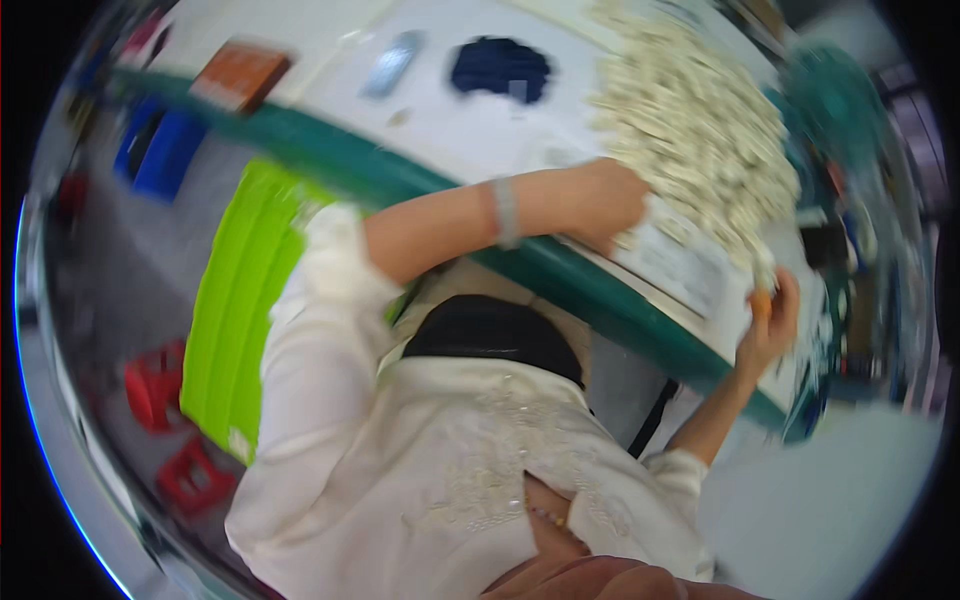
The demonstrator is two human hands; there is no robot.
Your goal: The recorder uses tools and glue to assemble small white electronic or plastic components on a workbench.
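Note:
My left hand [605, 203] reaches across the table's near edge, its fingers curled down and blurred. A small cream piece shows by its fingertips; I cannot make out whether it is gripped. My right hand [772, 325] is at the right part of the table, thumb and fingers bent together, with an orange cover [762, 303] on one digit. What it pinches, if anything, is too blurred to name. Beyond both hands spreads a large heap of small cream-coloured pieces [690, 120], its near tip reaching down toward my right hand. A pale flat panel [675, 262] lies between the hands.
A dark blue heap [498, 68], a pale blue oblong thing [393, 64] and an orange box [240, 75] are on the white table with its green edge [350, 155]. At left stand a lime-green crate [230, 310], a blue bin [160, 148] and red stools [157, 385].

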